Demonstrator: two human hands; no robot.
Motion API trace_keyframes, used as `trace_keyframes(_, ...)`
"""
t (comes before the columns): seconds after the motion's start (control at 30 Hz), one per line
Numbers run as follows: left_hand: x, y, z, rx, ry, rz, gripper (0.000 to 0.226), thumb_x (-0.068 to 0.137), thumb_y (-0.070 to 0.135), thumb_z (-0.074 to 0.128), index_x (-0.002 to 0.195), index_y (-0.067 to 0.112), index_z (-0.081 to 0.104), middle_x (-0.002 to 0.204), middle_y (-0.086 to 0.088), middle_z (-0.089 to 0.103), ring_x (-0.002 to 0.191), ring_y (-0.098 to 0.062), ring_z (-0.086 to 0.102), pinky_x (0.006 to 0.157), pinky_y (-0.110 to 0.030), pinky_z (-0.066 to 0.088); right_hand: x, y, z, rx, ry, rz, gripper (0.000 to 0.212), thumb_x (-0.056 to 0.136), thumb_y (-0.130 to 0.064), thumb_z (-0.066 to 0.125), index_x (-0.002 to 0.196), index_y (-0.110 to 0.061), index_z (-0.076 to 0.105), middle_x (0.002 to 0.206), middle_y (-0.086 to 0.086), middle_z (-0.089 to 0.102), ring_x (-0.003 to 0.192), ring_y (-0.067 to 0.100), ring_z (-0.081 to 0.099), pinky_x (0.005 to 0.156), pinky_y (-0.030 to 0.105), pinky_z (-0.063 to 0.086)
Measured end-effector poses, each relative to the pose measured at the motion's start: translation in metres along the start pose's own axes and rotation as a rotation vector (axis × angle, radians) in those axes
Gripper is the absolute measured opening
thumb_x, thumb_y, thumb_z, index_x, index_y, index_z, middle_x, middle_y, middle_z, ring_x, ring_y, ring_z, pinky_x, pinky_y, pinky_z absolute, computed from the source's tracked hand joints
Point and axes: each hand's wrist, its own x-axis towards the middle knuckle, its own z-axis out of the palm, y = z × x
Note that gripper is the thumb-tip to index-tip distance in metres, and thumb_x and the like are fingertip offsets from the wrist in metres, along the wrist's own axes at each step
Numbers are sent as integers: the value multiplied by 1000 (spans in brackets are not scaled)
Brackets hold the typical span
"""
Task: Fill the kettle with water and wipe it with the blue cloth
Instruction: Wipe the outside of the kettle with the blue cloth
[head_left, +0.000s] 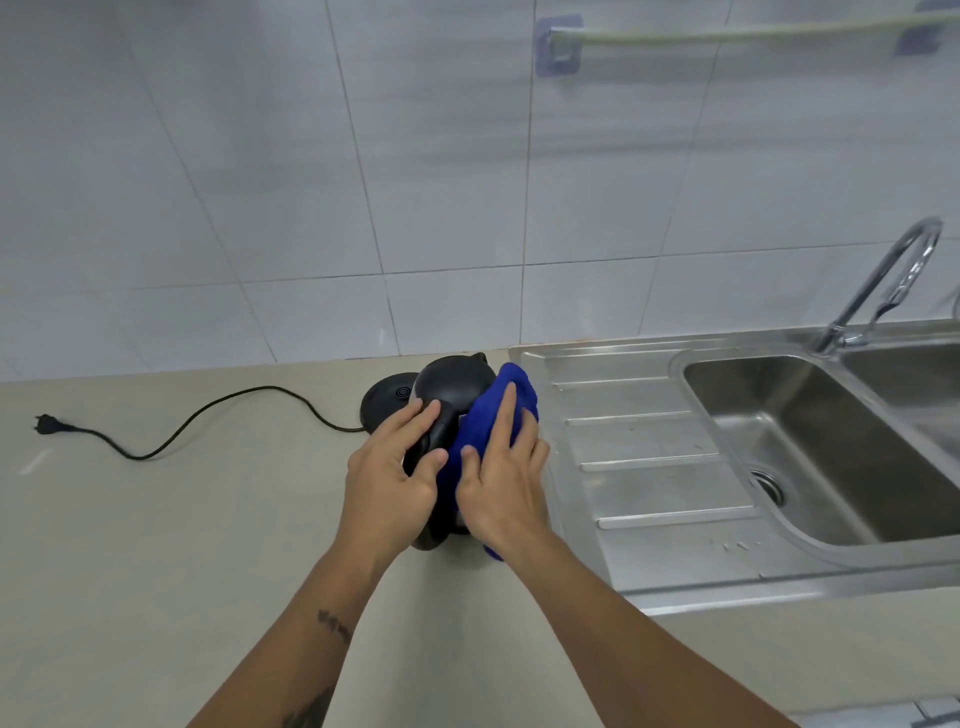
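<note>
Left hand (387, 480) curled round the handle of a black plastic electric kettle (452, 387) on the beige counter (156, 545), right hand (501, 486) presses a blue cloth (511, 387) flat-fingered against its side, apparently mid-wipe; next, probably the unwiped far side.

The bench (156, 519) lies bare from 6 to 9 o'clock of the kettle (452, 384), giving wide passage on that side. At 9 o'clock the cord (208, 410) snakes across the bench to its plug (49, 422), a low obstacle. The base (387, 402) sits touching the kettle at 10 o'clock. From 10 to 1 o'clock the tiled wall (363, 182) closes off the far side just behind. At 3 o'clock the drainboard (649, 467) lies open and flat but ridged, then drops into the sink (831, 441). The tap (883, 280) arches at 2 o'clock. Both hands and the cloth (498, 415) crowd the kettle's near and right sides.
</note>
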Motion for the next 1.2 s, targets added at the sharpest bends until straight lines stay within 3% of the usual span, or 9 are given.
trace_keyframes(0.17,-3,2,0,32,0,7,51,89,12,71,136,27,61,147,10,52,137,-5,45,111,-19,33,-14,29,19,206,-163,221,90,98,-24,48,153,-34,-23,166,6,7,149,37,12,121,53,20)
trace_keyframes(0.3,-5,2,0,33,3,13,52,88,14,71,136,29,61,147,10,52,133,-10,51,107,-40,47,-11,46,19,391,-260,370,96,93,-8,50,151,-46,-16,154,0,38,133,25,44,111,48,39)
trace_keyframes(0.43,-6,4,0,63,5,11,52,87,12,72,136,27,61,144,9,54,133,-7,49,112,-23,36,17,56,1,416,-337,450,90,81,-2,43,153,-48,13,142,-7,48,124,24,51,106,46,45)
trace_keyframes(0.57,-6,6,-2,88,-8,10,52,87,11,72,136,25,61,142,9,55,132,-7,49,107,-15,31,38,33,-25,327,-280,281,83,76,8,44,145,-38,40,123,-1,63,108,21,59,93,38,52)
trace_keyframes(0.77,3,20,10,413,18,96,47,86,15,62,133,19,61,140,1,50,127,-20,50,89,-28,44,40,21,-31,276,-129,13,87,75,4,45,150,-40,33,134,-6,52,116,15,54,98,32,48)
trace_keyframes(0.9,24,31,22,540,26,198,48,85,26,52,131,13,60,143,-9,50,133,-29,44,105,-44,43,23,33,-21,215,-124,-61,93,77,8,42,156,-35,19,157,-9,27,132,13,39,107,27,37)
trace_keyframes(1.0,35,32,30,690,-21,279,55,85,32,44,136,13,54,140,-11,52,132,-32,45,107,-49,40,17,46,-9,302,-196,56,89,79,6,39,155,-36,20,156,-6,34,135,16,42,111,34,38)
trace_keyframes(1.13,37,28,32,753,-22,318,53,87,31,42,134,12,55,139,-12,54,131,-33,46,108,-46,43,18,48,-15,435,-247,253,77,85,13,39,150,-28,35,135,0,54,111,10,56,92,21,46)
trace_keyframes(1.2,39,25,30,780,-7,347,52,88,31,39,133,12,58,137,-12,57,129,-33,49,108,-43,43,24,41,-19,446,-222,230,77,85,13,40,152,-26,33,141,-1,50,118,12,54,95,20,43)
